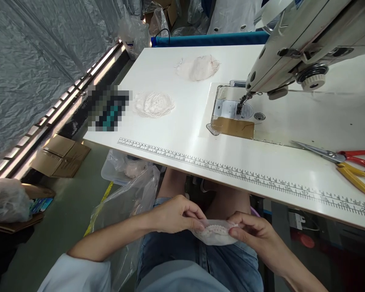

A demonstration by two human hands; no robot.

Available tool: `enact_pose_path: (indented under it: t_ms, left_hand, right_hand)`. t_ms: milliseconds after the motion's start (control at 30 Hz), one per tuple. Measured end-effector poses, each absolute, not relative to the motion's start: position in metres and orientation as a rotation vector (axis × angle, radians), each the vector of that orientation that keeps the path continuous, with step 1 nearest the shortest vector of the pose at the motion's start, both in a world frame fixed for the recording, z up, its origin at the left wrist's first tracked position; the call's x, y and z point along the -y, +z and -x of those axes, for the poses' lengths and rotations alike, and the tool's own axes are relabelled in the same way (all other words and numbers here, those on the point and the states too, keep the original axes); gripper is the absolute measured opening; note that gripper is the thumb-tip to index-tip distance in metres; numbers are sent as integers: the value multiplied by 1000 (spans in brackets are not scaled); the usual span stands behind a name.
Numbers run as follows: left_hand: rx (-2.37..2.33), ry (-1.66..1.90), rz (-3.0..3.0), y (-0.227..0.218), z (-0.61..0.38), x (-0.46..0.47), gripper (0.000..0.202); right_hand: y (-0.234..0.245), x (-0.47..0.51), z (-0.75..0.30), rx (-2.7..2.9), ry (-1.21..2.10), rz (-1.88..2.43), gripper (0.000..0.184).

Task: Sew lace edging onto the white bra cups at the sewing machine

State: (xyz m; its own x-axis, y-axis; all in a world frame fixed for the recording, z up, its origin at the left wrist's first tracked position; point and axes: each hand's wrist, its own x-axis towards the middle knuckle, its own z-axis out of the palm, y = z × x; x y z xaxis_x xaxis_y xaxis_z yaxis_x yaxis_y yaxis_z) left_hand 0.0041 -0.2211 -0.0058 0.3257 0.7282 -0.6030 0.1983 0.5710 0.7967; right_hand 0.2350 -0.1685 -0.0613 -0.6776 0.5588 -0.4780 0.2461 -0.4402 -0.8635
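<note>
Over my lap, a small white fabric piece with a lacy edge [216, 234] is stretched between both hands. My left hand [182, 215] pinches its left end between thumb and fingers. At its right end, my right hand [252, 230] grips it the same way. Up on the table lie a white lace piece [154, 104] toward the left and a thin white fabric piece [202, 68] with loose threads at the back. The sewing machine [292, 52] stands at the right, its presser foot [239, 107] over the metal plate.
Scissors [337, 156] with red and yellow handles lie on the white table [182, 134], whose front edge carries a printed ruler [231, 169]. A clear plastic bag [134, 198] hangs below the table on the left. Farther left, a cardboard box [61, 156] sits on the floor.
</note>
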Motion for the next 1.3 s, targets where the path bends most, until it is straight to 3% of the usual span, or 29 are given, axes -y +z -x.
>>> enact_pose_path:
  t_ms: [467, 1300]
  left_hand:
    - [-1045, 433, -733, -27, 0, 227, 57]
    - [-1027, 487, -765, -25, 7, 230, 34]
  right_hand:
    - [-77, 169, -241, 1225, 2268, 1155, 29]
    - [-75, 170, -237, 1316, 2208, 1208, 42]
